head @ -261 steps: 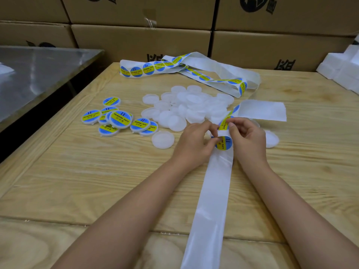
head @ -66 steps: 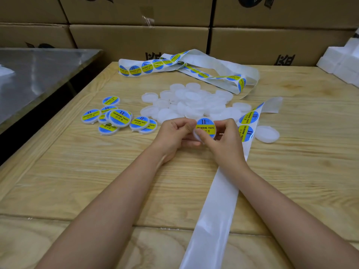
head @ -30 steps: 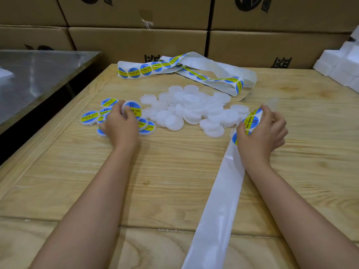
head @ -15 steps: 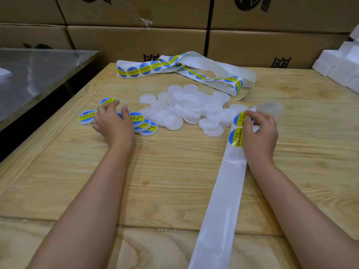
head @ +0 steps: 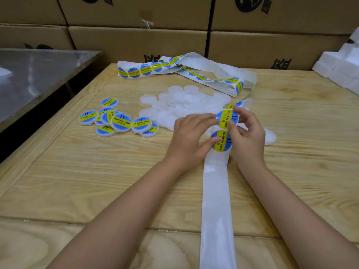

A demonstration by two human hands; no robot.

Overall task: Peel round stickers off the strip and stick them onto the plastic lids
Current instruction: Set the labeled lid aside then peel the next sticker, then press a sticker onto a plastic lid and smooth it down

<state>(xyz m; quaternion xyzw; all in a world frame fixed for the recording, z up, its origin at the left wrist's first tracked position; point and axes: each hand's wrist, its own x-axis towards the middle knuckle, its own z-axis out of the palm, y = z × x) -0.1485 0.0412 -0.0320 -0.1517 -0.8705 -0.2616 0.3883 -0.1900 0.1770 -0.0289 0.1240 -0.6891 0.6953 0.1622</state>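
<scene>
Returning from the sticker-labelled lids (head: 120,121), my left hand (head: 191,136), fingers nearly straight, touches the long white backing strip (head: 215,191); my right hand (head: 247,136) pinches it beside a round blue-and-yellow sticker (head: 226,119). Next peel starting, I judge; bare translucent plastic lids (head: 184,105) lie just behind.

The pale wooden table (head: 97,181) carries a cluster of labelled lids (head: 122,122) at the left, with a heap of plain white lids (head: 184,101) just right of them. A sticker strip (head: 147,69) loops across the far side, and bare backing (head: 215,200) runs to the near edge, right of centre.
</scene>
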